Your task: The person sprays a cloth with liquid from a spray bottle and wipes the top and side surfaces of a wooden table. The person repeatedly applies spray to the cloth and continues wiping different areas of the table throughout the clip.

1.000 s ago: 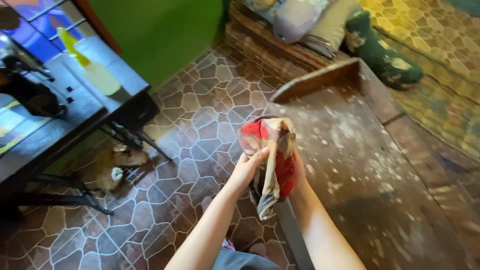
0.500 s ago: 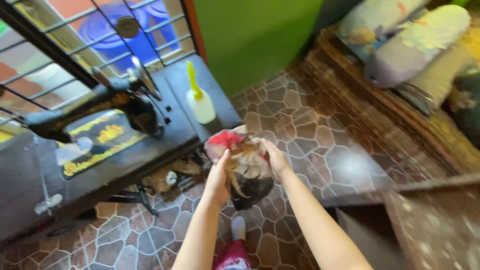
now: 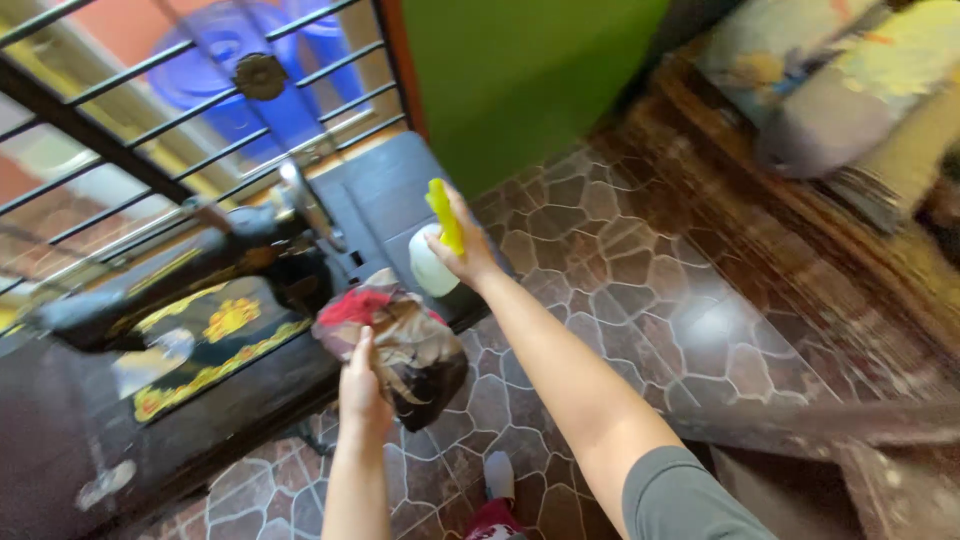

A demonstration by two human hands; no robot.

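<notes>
Left hand (image 3: 362, 385) clutching bunched cloth (image 3: 395, 335) beside the desk (image 3: 385, 195); right hand (image 3: 462, 240), arm outstretched, gripping bottle (image 3: 432, 262) on it.

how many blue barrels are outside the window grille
2. One blue barrel sits behind the bars at upper left, another just to its right near the frame. More may be hidden out of view.

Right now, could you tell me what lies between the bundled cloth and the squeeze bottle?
In the head view, only bare dark tabletop; the cloth and bottle sit close together.
</notes>
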